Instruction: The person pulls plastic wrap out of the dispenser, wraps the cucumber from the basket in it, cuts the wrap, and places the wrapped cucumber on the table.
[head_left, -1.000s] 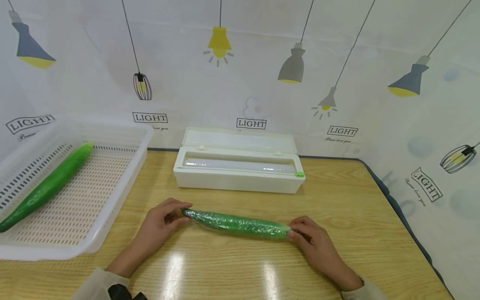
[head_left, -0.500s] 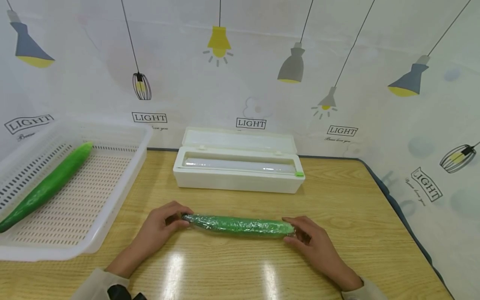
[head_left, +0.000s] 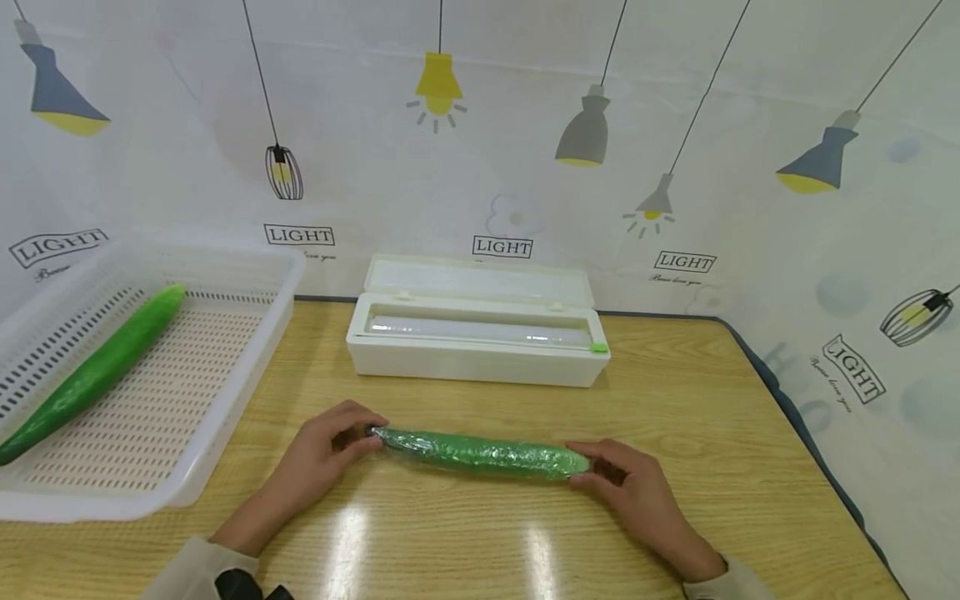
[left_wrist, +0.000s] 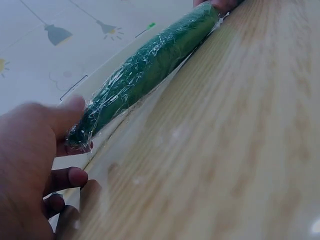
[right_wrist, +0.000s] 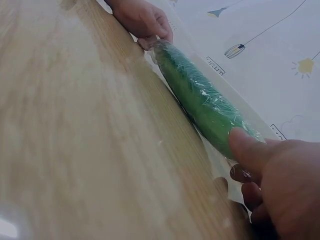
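A green cucumber wrapped in clear film (head_left: 480,452) (left_wrist: 150,65) (right_wrist: 200,97) lies lengthwise on the wooden table (head_left: 675,392). My left hand (head_left: 330,437) (left_wrist: 45,150) pinches its left end between thumb and fingers. My right hand (head_left: 622,479) (right_wrist: 270,175) grips its right end, thumb on top. A white film dispenser box (head_left: 477,333) stands open just behind, with its roll showing.
A white perforated basket (head_left: 225,400) sits at the left with an unwrapped-looking green cucumber (head_left: 93,371) inside. A lamp-patterned backdrop (head_left: 480,150) closes the rear and right. The table's right edge (head_left: 795,417) runs diagonally.
The wrapped cucumber has been turned and shifted slightly between both hands; its right end rose a little, then settled. Both hands keep hold of its ends.
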